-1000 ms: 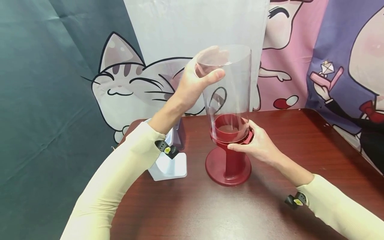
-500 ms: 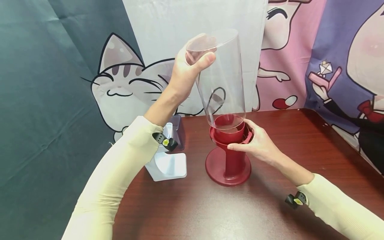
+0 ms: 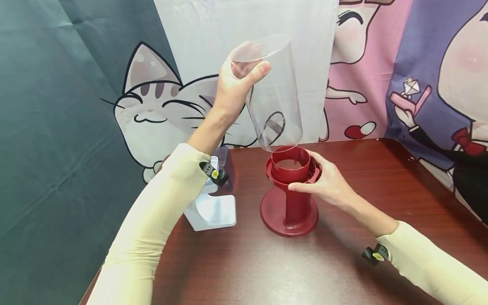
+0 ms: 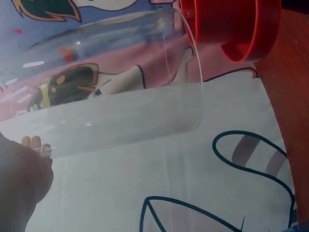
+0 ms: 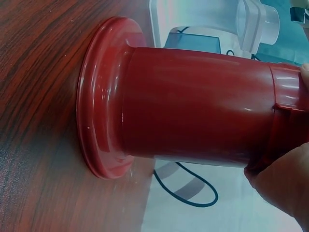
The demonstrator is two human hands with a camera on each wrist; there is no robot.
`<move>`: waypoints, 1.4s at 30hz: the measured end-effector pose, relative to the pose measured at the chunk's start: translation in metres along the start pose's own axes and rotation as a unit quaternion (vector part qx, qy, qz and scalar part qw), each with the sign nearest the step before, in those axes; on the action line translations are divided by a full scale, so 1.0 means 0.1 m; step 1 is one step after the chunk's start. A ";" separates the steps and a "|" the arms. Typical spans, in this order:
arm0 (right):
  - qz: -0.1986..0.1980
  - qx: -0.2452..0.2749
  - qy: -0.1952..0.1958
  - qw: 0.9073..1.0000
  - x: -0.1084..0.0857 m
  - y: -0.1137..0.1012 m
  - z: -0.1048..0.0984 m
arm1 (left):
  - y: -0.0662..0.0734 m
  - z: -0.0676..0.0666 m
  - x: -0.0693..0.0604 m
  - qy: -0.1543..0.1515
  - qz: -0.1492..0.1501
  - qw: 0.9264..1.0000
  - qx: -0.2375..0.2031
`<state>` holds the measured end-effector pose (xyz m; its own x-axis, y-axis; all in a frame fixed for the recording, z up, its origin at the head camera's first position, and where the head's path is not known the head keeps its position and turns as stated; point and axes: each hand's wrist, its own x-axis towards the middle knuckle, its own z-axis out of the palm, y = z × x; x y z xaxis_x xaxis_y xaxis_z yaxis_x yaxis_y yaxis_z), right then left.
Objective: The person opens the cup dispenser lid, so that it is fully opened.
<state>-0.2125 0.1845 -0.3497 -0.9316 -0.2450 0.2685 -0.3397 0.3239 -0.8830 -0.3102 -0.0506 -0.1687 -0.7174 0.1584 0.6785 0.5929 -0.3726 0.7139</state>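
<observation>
A clear, open-ended plastic cylinder (image 3: 280,99) hangs tilted over a red stand (image 3: 298,207), its top leaning left. My left hand (image 3: 235,87) grips the cylinder by its upper rim, thumb on the near side. The left wrist view shows the lower end of the tube (image 4: 120,111) close to the red rim (image 4: 231,21); whether they touch I cannot tell. My right hand (image 3: 328,180) holds the stand's collar below the raised red ring (image 3: 291,173), thumb in front. In the right wrist view the stand's round base (image 5: 104,96) rests on the table.
To the left of the stand is a white, L-shaped stand-like item (image 3: 219,212), with a translucent dark purple container (image 3: 227,169) behind it, partly hidden by my left arm. A cartoon-printed cloth (image 3: 152,114) hangs behind the brown table (image 3: 267,271).
My left hand has lifted the clear cylinder up and to the left, off the red ring it surrounded, and it tilts more. My right hand has stayed on the stand.
</observation>
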 end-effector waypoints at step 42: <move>0.013 -0.022 0.005 1.000 -0.07 -0.01 -0.02 | -0.94 0.03 -0.29 0.085 -0.099 0.974 0.184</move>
<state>-0.2059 0.1883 -0.3501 -0.9410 -0.2277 0.2504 -0.3215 0.3704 -0.8715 -0.3439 -0.0175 -0.2545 -0.8628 0.0287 0.5047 0.5051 0.0082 0.8630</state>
